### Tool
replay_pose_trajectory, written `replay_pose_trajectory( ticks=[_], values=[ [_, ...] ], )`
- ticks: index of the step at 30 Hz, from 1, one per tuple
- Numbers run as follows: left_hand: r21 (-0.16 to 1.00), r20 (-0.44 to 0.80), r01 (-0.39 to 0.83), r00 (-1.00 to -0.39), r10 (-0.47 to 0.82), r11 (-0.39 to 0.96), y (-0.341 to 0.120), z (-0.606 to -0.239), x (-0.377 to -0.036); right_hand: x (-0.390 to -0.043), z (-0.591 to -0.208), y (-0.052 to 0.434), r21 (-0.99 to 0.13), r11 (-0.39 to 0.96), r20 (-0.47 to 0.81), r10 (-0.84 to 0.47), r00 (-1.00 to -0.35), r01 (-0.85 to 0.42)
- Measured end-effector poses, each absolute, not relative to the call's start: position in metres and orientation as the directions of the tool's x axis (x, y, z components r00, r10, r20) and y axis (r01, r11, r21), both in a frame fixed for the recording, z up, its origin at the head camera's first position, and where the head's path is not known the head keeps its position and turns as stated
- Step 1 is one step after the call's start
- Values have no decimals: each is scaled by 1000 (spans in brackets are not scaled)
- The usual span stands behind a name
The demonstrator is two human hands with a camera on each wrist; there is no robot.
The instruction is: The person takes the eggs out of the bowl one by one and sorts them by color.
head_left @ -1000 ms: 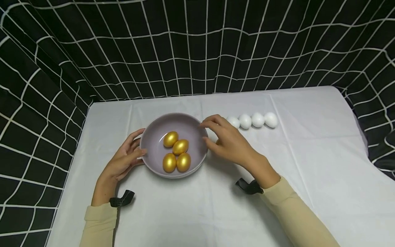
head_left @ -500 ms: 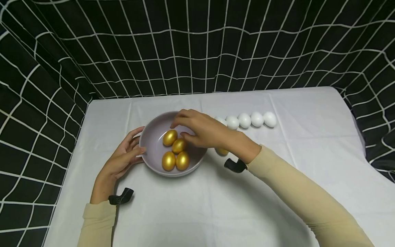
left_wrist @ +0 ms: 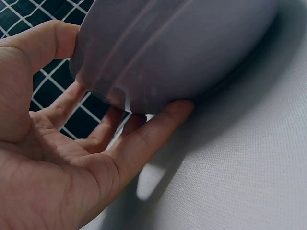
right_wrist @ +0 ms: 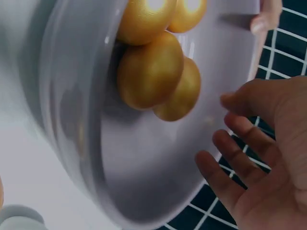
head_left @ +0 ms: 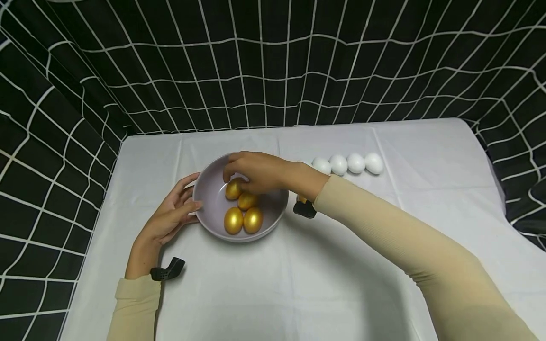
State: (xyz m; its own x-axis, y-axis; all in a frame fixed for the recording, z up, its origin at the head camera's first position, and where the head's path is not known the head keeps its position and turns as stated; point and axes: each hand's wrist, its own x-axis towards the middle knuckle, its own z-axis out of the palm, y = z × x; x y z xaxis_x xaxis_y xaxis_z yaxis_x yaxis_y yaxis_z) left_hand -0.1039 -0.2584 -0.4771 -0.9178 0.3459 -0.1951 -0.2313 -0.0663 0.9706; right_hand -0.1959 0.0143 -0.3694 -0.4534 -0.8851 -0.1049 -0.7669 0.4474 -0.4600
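Observation:
A shallow mauve bowl [head_left: 209, 201] holds several gold eggs [head_left: 233, 220]. My left hand [head_left: 168, 218] grips its left side; in the left wrist view, the thumb is at the rim and fingers reach the underside of the bowl [left_wrist: 192, 52]. My right hand [head_left: 256, 173] reaches over the far right rim, its loosely bent fingers above the upper gold egg [head_left: 232, 190]. In the right wrist view, the fingers of this hand [right_wrist: 268, 143] are spread and apart from the gold eggs [right_wrist: 151, 72]. Contact with the upper egg cannot be told from the head view.
A row of white eggs [head_left: 339, 165] lies right of the bowl on the white tablecloth [head_left: 239, 293]. Another gold thing [head_left: 301, 199] shows partly beneath the right wrist. Black curtain with white netting [head_left: 273, 61] stands behind and at both sides.
My right hand has moved left from the bowl's right rim to above the upper gold egg. The left hand keeps its hold on the bowl.

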Motion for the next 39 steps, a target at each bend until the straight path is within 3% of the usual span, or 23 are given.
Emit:
replay_pose_trajectory(
  ticks=[4,12,39],
  values=[
    [970,-201,-235,-919,339,-61,-259,-477,-102,-200,-377,5,-445,430,-143,-900,-412,-786],
    [970,-197,-233,-918,345,-66,-258,-476,-104,-204,-382,-2,-389,506,-296,-860,-416,-770],
    [969,-197,-238,-912,360,-72,-261,-476,-104,-203,-386,-38,-298,546,-365,-823,-435,-783]
  ],
)
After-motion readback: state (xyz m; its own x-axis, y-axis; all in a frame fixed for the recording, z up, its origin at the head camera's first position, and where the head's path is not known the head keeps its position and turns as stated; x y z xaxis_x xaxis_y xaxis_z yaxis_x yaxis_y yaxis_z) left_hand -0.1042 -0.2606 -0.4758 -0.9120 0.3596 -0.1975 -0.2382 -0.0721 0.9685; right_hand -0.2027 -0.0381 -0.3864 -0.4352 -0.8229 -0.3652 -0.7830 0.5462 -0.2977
